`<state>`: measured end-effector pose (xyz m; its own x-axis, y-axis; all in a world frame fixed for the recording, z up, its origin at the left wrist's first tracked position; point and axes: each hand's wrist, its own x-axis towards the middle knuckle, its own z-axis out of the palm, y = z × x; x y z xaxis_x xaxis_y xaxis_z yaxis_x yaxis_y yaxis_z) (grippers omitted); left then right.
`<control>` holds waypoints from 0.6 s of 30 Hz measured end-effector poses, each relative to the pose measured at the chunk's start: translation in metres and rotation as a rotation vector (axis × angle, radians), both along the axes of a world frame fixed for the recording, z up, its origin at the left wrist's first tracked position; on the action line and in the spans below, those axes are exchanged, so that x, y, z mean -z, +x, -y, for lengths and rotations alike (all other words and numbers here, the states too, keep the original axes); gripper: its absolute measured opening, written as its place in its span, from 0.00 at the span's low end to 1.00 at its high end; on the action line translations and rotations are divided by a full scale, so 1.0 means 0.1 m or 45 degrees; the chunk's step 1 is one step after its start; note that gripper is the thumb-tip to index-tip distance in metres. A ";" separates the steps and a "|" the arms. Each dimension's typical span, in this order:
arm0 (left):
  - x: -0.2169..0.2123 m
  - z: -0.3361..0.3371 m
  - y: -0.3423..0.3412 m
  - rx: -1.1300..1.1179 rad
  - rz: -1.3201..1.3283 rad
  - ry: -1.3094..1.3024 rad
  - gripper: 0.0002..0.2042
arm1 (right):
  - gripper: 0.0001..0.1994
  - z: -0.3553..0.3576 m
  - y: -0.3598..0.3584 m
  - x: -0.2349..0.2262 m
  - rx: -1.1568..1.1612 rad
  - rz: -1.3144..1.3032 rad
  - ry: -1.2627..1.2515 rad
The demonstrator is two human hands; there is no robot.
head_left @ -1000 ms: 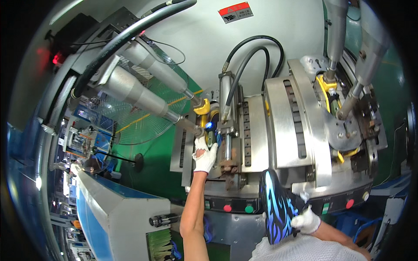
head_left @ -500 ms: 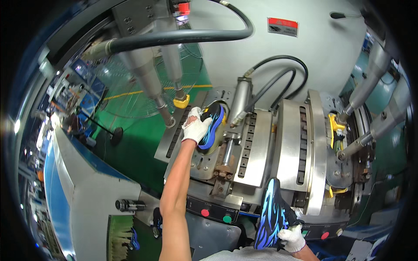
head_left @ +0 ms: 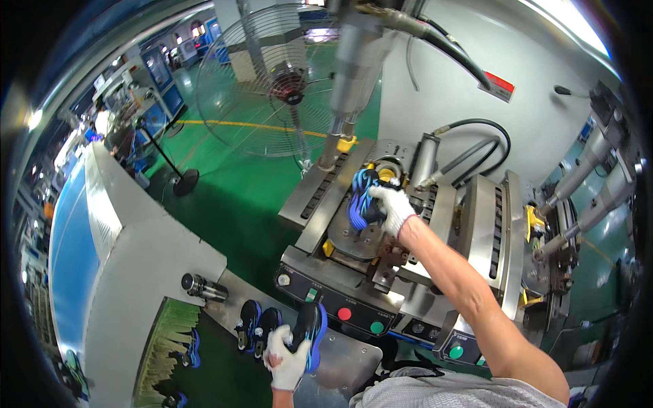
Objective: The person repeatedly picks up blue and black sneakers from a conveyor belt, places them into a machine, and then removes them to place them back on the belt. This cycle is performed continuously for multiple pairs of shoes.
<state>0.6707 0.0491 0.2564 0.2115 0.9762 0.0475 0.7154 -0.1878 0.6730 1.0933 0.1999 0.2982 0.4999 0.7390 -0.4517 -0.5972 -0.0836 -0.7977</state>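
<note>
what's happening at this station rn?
A person in white gloves is working at a shoe press machine. The right hand grips a blue shoe seated in the machine's open left station. The left hand holds a second blue-and-black shoe at the metal shelf below the control buttons, next to two more shoes standing there. The right station holds no shoe that I can see.

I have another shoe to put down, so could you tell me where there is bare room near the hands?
The steel shelf is bare to the right of the left hand, below the red and green buttons. Left of that hand it is crowded: two dark shoes stand side by side. The press station under the right hand is taken by a blue shoe.
</note>
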 end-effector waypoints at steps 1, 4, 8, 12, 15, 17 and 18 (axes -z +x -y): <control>0.18 0.25 -0.29 -0.109 -0.082 -0.064 0.29 | 0.11 -0.32 -0.19 -0.01 0.087 -0.038 -0.287; 0.55 0.63 -0.41 -0.172 -0.098 -0.265 0.21 | 0.17 -0.75 1.28 1.24 0.237 0.698 -0.356; 0.61 1.19 -0.62 -0.472 -0.265 -0.531 0.24 | 0.14 -1.27 1.58 1.40 -0.362 1.231 -0.886; 1.27 1.90 -0.64 -0.703 -0.546 -0.516 0.27 | 0.13 -1.31 0.58 1.14 -0.464 1.765 -1.172; 1.60 2.12 -0.33 -0.628 -0.516 -0.364 0.26 | 0.11 -1.00 0.96 1.52 0.132 1.693 -0.954; 1.73 2.24 -0.27 -0.831 -0.223 -0.656 0.31 | 0.10 -1.26 1.05 1.61 0.622 1.560 -0.979; 1.73 2.25 -0.24 -0.889 -0.153 -0.601 0.32 | 0.10 -1.34 1.04 1.70 0.631 1.685 -1.019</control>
<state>0.6466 -0.1755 0.0832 -0.4692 0.7965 -0.3815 0.6346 0.6045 0.4816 1.1972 0.3344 0.1278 0.9350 0.1962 0.2953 0.3410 -0.7259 -0.5973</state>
